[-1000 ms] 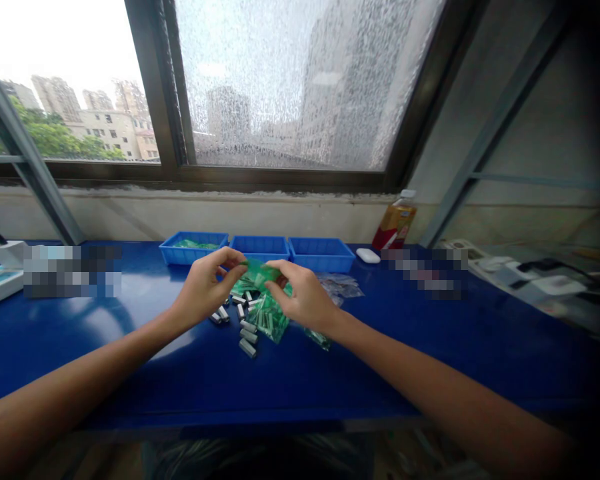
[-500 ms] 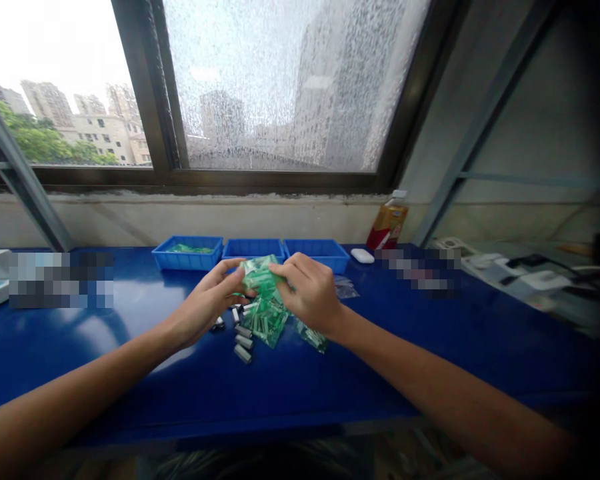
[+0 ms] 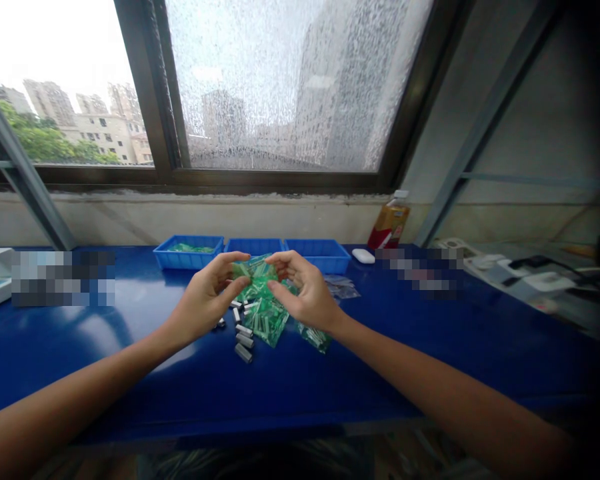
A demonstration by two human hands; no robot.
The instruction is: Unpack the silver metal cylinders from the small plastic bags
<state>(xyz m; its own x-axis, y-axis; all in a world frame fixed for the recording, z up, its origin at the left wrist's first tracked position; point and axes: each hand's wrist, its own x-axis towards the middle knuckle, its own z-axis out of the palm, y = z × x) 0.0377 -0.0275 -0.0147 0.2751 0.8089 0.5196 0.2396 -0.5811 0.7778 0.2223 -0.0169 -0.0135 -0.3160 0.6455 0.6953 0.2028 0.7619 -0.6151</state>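
Note:
My left hand (image 3: 213, 287) is at the left side of a small green plastic bag (image 3: 256, 270), thumb and fingers apart. On the other side, my right hand (image 3: 300, 287) is likewise spread, its thumb near the bag's edge. Both hands look loose around the bag; contact behind the fingers is hidden. Under and in front of it lies another green bag (image 3: 267, 323) with thin light pieces inside. A further green bag (image 3: 314, 337) lies below my right wrist. Several small grey metallic blocks (image 3: 243, 353) are scattered left of the bags.
Three blue bins stand in a row at the back; the left bin (image 3: 187, 260) holds green bags. Flat clear bags (image 3: 343, 287) lie beyond my right hand. A white rounded case (image 3: 363, 256) and a bottle (image 3: 390, 220) stand near the wall. Power strips (image 3: 530, 280) lie far right.
Both hands have loosened from their pinch on the small green bag and their fingers have spread. The bag now lies flatter and more visible between them.

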